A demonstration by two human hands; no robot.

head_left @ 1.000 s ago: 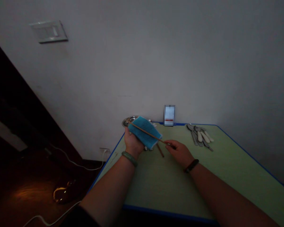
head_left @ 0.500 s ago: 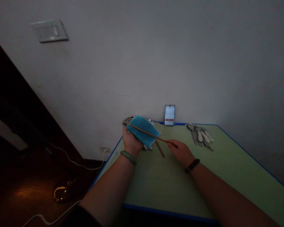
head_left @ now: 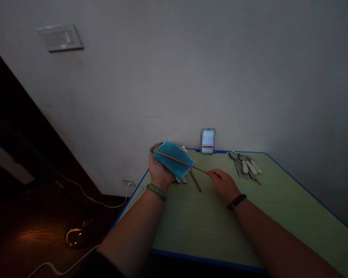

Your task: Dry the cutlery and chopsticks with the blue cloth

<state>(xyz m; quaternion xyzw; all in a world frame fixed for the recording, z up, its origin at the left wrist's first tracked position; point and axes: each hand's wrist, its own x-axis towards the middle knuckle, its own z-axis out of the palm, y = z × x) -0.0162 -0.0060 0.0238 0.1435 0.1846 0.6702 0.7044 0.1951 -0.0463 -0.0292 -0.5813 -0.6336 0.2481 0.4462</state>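
A person's two bare hands are working apart above a pale green counter [head_left: 208, 227] with a blue edge. The left hand [head_left: 160, 173] is supporting a bright blue rectangular cloth [head_left: 175, 162] from beneath; its fingers are mostly hiding, so how firmly they are closing is impossible to tell. The right hand [head_left: 223, 185] is pinching the near end of a slim brown stick [head_left: 201, 170], apparently wooden. The stick is slanting across the cloth's upper face, its far end pointing towards a shiny round metal dish [head_left: 151, 149]; whether the two are touching is unclear.

The stick is looking light, stiff and rather smooth, so it could be rolling or slipping in a loose pinch; its bare near end is offering the easiest hold. The cloth is looking soft and thin, needing the palm's support beneath it.

A second brown stick [head_left: 196, 182] is poking out below the cloth, which is covering its other end. Some pale and metallic pieces [head_left: 181, 180] are showing just beside it, too hidden to identify. The cloth is blocking part of the dish as well. A lit phone [head_left: 207, 141] is standing upright by the wall [head_left: 174, 77], and metal cutlery with some cream handles [head_left: 245, 165] is lying in a loose pile at the right.
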